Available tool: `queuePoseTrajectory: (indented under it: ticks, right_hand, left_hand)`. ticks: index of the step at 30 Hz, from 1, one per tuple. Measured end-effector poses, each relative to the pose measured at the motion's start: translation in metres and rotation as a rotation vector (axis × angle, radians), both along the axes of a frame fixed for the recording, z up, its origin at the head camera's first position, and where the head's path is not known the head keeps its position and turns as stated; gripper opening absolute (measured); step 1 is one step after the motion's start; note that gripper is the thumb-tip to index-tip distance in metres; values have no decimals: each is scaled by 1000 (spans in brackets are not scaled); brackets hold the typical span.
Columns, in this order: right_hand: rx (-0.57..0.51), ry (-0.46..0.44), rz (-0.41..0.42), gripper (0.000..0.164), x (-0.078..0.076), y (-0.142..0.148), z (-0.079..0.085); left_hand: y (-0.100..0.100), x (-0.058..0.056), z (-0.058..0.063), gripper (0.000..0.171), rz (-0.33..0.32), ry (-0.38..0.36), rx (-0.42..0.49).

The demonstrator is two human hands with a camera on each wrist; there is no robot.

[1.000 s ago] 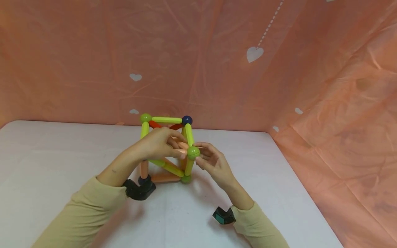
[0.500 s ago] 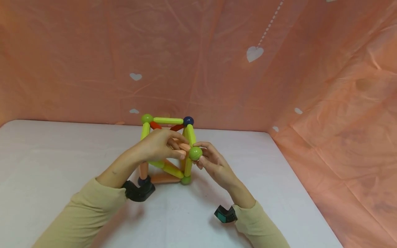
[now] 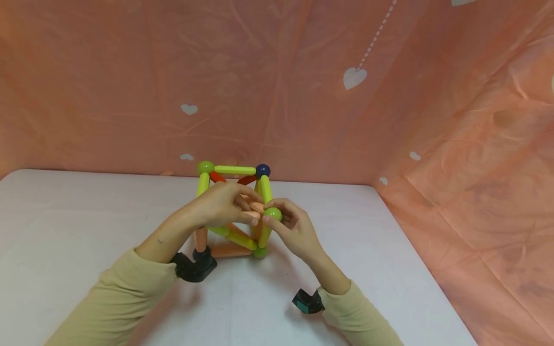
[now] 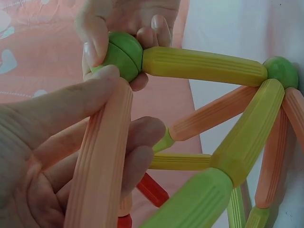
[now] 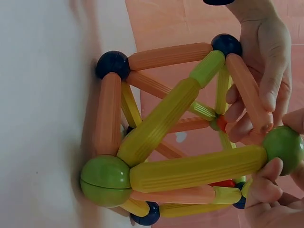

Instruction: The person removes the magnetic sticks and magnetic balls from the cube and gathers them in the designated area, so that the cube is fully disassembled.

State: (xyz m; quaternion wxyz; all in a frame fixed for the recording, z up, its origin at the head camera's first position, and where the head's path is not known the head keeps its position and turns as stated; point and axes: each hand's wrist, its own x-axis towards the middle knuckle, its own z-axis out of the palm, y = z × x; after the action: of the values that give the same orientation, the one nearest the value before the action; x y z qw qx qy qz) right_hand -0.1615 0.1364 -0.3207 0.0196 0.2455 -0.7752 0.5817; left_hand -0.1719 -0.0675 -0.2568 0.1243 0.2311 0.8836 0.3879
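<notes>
Your left hand [image 3: 220, 204] pinches the orange rod [image 5: 247, 88] between thumb and fingers; your right hand [image 3: 298, 233] pinches the green ball [image 5: 282, 147] atop the yellow rod [image 5: 199, 168], above the surface [image 3: 355, 259]. The orange rod's long axis runs rightward toward the ball, its end just beside it; you cannot tell whether they touch.
</notes>
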Motion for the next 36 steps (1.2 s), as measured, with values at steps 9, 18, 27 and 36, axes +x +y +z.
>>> queuePoseTrajectory:
  ticks: [9, 18, 27, 36]
  right_hand:
    - [-5, -22, 39, 24, 2, 3, 0]
    - [-13, -112, 31, 24, 3, 9, 4]
    - [10, -123, 54, 24, 3, 9, 4]
    - [9, -4, 58, 22, 4, 12, -1]
  left_hand:
    - [1, -1, -2, 41, -5, -23, 17]
    - [0, -2, -1, 45, 6, -4, 7]
    - [-2, -3, -2, 45, 16, 4, -1]
    - [-3, -2, -3, 43, 5, 22, 22]
